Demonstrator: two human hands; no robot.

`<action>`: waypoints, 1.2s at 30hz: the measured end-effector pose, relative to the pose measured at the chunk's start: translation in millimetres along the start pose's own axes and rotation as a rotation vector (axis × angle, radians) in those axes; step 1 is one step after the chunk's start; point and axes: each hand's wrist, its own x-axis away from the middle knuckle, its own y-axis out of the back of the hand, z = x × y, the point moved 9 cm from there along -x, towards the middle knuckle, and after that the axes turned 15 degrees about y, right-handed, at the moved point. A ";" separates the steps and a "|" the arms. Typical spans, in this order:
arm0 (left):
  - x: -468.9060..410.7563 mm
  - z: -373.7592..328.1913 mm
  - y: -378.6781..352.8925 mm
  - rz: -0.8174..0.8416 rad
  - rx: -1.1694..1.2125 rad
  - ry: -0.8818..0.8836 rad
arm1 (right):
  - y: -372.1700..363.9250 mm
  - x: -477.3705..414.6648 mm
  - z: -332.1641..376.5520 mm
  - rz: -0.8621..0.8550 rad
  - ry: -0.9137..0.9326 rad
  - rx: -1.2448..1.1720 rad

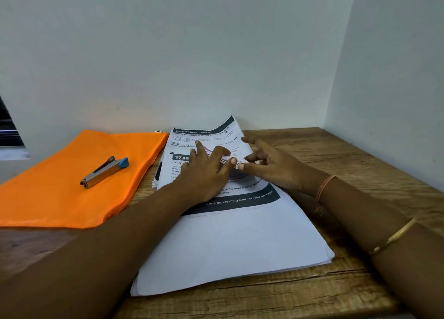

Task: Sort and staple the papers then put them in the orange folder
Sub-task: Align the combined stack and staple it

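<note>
Across the lower and right of the frame ran the wooden counter (pixel 336 155), and at mid left on it lay the orange folder (pixel 60 193), flat. Just right of the folder, in the centre, sat the papers (pixel 228 241), a thick, slightly skewed stack of printed sheets. At mid frame the left grip (pixel 206 172) clasped a lifted wad of those sheets, thumb on their fanned edge. The right grip (pixel 271 167) met that edge with spread fingers; whether it pinched a sheet could not be told. On the folder rested the stapler (pixel 104 172). The likely trouble: the fanned wad could slip from the thumb and fall back mixed, or the loose stack could slide further askew under the forearms
</note>
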 end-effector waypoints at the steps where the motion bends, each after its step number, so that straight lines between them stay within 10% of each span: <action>1: -0.2 0.4 -0.8 0.000 0.001 -0.003 | -0.5 0.0 0.0 0.003 0.000 -0.008; 14: -3.1 1.5 -3.3 0.019 0.082 -0.013 | -13.8 1.5 2.9 0.162 -0.062 -0.048; 30: -10.2 22.1 33.3 -0.268 0.214 0.040 | 17.7 12.0 -35.2 -0.268 -0.390 -0.614; 36: -4.9 34.8 55.6 -0.286 0.759 0.125 | 49.2 16.7 -37.7 -0.447 -0.285 -0.713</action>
